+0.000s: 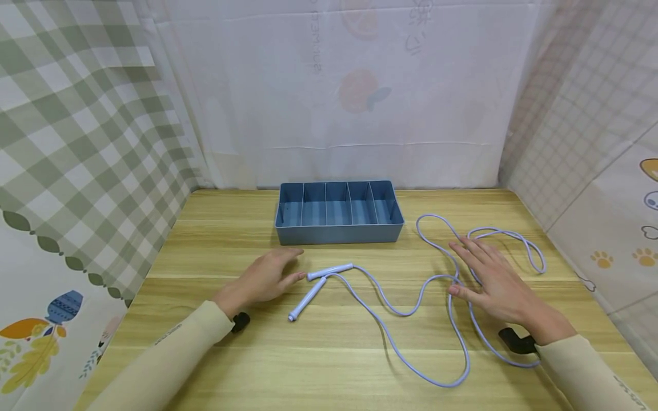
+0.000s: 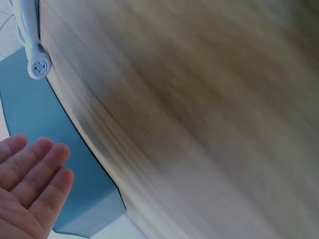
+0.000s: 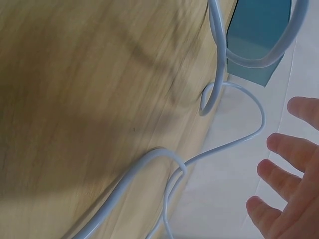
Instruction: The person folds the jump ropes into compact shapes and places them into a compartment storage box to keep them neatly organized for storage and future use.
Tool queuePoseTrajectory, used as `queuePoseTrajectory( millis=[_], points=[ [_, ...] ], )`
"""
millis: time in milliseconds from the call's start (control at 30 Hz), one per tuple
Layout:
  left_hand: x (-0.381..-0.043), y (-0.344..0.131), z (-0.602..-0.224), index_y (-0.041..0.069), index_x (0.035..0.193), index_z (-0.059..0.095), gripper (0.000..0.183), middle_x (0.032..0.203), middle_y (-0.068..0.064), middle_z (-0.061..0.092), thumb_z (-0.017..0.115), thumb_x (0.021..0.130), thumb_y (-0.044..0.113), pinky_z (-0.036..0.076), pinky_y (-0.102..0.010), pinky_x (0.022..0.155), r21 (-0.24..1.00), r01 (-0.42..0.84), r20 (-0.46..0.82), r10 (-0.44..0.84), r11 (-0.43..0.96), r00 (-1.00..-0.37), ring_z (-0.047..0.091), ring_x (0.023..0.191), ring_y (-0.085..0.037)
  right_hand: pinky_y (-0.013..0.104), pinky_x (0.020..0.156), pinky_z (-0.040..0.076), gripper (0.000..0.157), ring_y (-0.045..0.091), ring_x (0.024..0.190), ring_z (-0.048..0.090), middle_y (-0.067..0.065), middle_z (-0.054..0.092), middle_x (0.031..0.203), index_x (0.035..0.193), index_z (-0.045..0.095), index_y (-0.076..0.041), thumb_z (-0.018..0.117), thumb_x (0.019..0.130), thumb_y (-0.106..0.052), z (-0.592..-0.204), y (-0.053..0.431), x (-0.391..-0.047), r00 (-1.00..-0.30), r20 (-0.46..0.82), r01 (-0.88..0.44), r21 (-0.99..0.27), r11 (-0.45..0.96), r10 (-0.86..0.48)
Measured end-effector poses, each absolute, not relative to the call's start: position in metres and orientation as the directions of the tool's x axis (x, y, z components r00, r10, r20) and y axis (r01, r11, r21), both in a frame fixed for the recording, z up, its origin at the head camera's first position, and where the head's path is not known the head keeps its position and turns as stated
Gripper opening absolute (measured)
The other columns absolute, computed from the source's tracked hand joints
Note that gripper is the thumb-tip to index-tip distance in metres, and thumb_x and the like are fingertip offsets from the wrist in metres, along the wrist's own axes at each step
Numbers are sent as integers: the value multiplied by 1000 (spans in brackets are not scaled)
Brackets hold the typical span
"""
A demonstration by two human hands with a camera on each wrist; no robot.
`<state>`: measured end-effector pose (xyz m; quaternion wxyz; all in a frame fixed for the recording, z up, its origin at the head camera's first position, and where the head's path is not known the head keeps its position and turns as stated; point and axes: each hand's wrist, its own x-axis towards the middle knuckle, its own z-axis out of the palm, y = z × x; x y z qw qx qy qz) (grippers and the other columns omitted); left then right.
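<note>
Sleeves (image 1: 586,368) flank a jump rope (image 1: 456,278) outside the five-compartment tray (image 1: 339,234).

Rope (image 1: 447,385) partly hidden behind right fingers (image 1: 466,257); sleeves (image 1: 169,354) cropped.

Just right of your left hand (image 1: 264,277), both rope handles (image 1: 330,272) lie on the table (image 1: 257,365); the cord (image 1: 439,276) spreads left of and beneath your right hand (image 1: 496,285); the compartment tray (image 1: 339,234) sits beyond, between your hands
</note>
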<state>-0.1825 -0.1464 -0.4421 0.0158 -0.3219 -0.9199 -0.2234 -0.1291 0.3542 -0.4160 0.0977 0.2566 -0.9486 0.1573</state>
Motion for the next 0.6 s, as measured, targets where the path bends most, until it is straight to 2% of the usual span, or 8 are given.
queuePoseTrajectory(
  millis=[267, 600],
  points=[
    [-185, -138, -444, 0, 140, 58, 56, 137, -16, 63, 71, 98, 35, 46, -47, 108, 442, 581, 164, 575, 684, -802, 59, 128, -33, 52, 125, 5, 89, 44, 152, 19, 21, 24, 166, 163, 29, -19, 76, 91, -40, -415, 353, -128, -858, 254, -506, -261, 822, -447],
    [-185, -127, -445, -1, 136, 62, 47, 131, -15, 67, 72, 99, 26, 51, -45, 102, 544, 521, 127, 549, 658, -826, 65, 120, -30, 60, 122, 10, 88, 41, 154, 17, 19, 23, 167, 163, 29, -20, 76, 91, -39, -414, 352, -127, -864, 242, -497, -279, 821, -441]
  ],
)
